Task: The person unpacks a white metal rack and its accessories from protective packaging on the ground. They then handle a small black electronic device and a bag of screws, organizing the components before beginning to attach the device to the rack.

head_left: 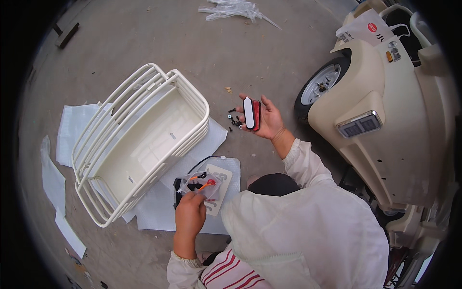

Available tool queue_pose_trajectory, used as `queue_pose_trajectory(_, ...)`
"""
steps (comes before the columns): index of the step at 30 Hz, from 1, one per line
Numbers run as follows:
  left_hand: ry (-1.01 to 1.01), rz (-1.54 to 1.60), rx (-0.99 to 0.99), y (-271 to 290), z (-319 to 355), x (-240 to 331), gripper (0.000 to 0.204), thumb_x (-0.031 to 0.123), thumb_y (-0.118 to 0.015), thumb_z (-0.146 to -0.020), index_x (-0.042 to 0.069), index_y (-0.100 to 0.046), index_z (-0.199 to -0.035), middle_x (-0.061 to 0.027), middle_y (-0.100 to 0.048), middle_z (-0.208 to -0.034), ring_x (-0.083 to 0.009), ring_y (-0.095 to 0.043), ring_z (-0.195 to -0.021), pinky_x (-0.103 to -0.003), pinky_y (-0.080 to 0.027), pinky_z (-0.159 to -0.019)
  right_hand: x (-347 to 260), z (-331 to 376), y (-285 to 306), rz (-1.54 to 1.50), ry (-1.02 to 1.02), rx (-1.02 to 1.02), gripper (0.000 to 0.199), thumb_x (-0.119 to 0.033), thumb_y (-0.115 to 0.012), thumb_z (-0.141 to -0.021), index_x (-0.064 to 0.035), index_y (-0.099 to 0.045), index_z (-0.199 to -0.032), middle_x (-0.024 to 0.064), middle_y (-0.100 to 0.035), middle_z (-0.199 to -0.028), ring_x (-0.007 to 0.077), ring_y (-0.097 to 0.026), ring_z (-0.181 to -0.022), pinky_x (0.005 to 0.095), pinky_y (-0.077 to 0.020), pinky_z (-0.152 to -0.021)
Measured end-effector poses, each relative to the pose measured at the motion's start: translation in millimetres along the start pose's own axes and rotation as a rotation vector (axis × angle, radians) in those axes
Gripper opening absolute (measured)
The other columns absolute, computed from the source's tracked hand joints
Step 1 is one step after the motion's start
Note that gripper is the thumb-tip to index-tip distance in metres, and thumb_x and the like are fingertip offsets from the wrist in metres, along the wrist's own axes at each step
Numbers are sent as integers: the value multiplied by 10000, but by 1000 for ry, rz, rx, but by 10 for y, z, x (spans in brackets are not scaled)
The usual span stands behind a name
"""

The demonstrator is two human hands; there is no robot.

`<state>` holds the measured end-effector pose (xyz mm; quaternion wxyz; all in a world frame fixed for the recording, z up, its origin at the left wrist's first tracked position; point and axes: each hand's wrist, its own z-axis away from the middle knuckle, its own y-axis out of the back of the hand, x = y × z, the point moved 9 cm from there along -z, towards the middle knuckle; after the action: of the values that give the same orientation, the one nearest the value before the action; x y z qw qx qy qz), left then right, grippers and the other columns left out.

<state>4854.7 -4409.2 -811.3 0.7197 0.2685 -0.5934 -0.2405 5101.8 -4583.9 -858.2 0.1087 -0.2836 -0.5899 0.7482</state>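
My right hand (pixel 270 120) is turned palm up with its fingers loosely curled. Lying in it side by side are a red oblong reflector (pixel 256 114) and a like-shaped piece with a white face and dark rim (pixel 248 112). My left hand (pixel 190 212) pinches a small clear plastic bag (pixel 215 187) holding orange and red bits too small to name. Under the bag are a cream plate with cut-out shapes (pixel 222 174) and a black part (pixel 179 185), partly hidden. Several dark bolts (pixel 234 121) lie on the floor beside my right fingertips.
A cream metal basket (pixel 139 144) rests on white foam sheets (pixel 149 216) to the left. The cream vehicle (pixel 375 149) with its wheel (pixel 323 83) stands close on my right. Crumpled clear plastic (pixel 234 9) lies at the far side, and foam strips (pixel 54 185) lie far left.
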Motion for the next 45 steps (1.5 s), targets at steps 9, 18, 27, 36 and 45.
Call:
queue_pose_trajectory(9,52,30,8,50,35,-40,123,6,-623,-756,37,-681,-861,-143,-624,-861,-350,-617,-813,-438,-502,-698,610,1426,385,453,-548,419,466,-127,-568,-916,-63,-448,-1362,210,-553,-1289,319,-579,-1177,438,-495,-979)
queue_pose_trajectory(18,30,12,-55,-146,-49,34,118,-1,-616,-765,35,-682,-855,-130,-635,-866,-340,-622,-817,-430,-506,-708,988,2323,1085,1162,-293,278,348,-274,-545,-986,-23,-587,-1223,45,-620,-1148,140,-556,-1078,277,-406,-985)
queue_pose_trajectory(27,14,-37,-10,-26,2,43,112,14,-621,-755,41,-682,-845,-142,-610,-826,-350,-607,-772,-441,-491,-673,1148,2673,1448,689,-429,634,345,-294,-456,-1012,-60,-598,-1220,-3,-620,-1153,108,-571,-1029,280,-455,-923)
queue_pose_trajectory(36,-48,-58,-21,18,-86,99,105,56,-635,-771,56,-698,-854,-128,-630,-840,-348,-619,-789,-442,-504,-685,1200,2637,930,399,-825,778,416,-393,-532,-966,-66,-599,-1215,53,-674,-1143,177,-664,-944,372,-552,-828)
queue_pose_trajectory(45,-18,-91,-44,120,-87,54,140,74,-618,-765,65,-712,-868,-133,-659,-922,-353,-633,-839,-446,-519,-735,602,1994,149,885,-784,670,461,-475,-555,-953,-84,-610,-1189,43,-653,-1109,156,-598,-1011,367,-514,-825)
